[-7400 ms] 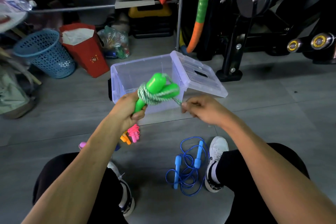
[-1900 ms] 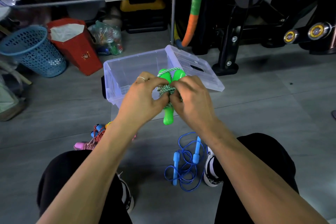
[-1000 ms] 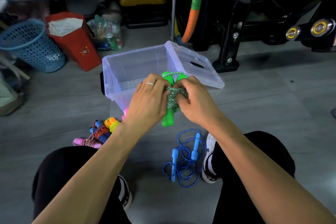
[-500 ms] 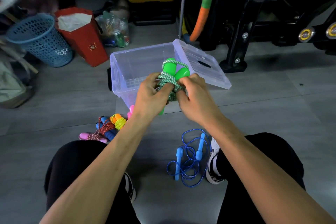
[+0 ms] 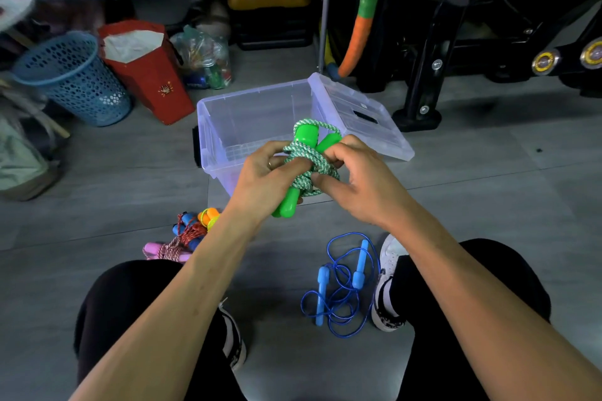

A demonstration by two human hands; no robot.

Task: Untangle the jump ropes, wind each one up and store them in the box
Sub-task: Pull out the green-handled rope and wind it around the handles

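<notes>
Box [image 5: 254, 114] open; green jump rope [image 5: 309, 166] held in front.

The box [image 5: 254, 114] gapes open-topped; its lid [image 5: 361, 117] leans right, 2 hands hover just before it.

Grey tile floor [image 5: 488, 192] under me. On it: clear box [image 5: 247, 120], loose blue rope [image 5: 342, 283], wound ropes [image 5: 185, 234], blue basket [image 5: 75, 78], red bag [image 5: 150, 75].
</notes>
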